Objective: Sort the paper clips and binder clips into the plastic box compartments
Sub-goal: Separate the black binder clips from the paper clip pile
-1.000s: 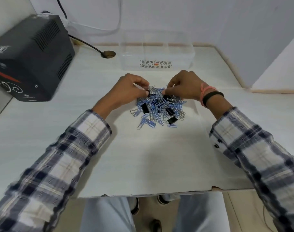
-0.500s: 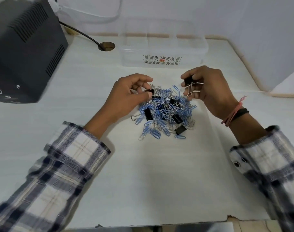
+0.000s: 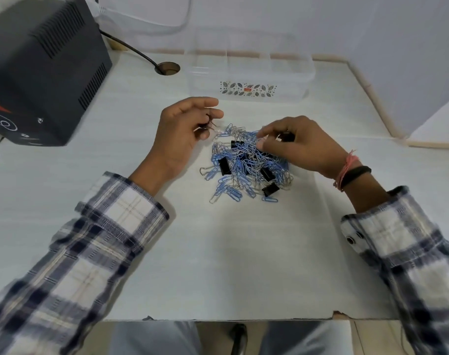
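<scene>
Left hand (image 3: 185,131) holds a binder clip (image 3: 208,125).

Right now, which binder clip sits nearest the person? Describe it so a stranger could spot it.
Start at the clear plastic box at the back of the white table, then come toward the person to the pile of paper clips. At the pile's near right edge lies a black binder clip. Unlike the other black clips, it sits out at the fringe, with a lone blue paper clip just in front.

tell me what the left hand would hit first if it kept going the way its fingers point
Probably the clear plastic box: the left hand, holding a small binder clip, points up and right, past the pile's far edge. Depth is unclear.
</scene>
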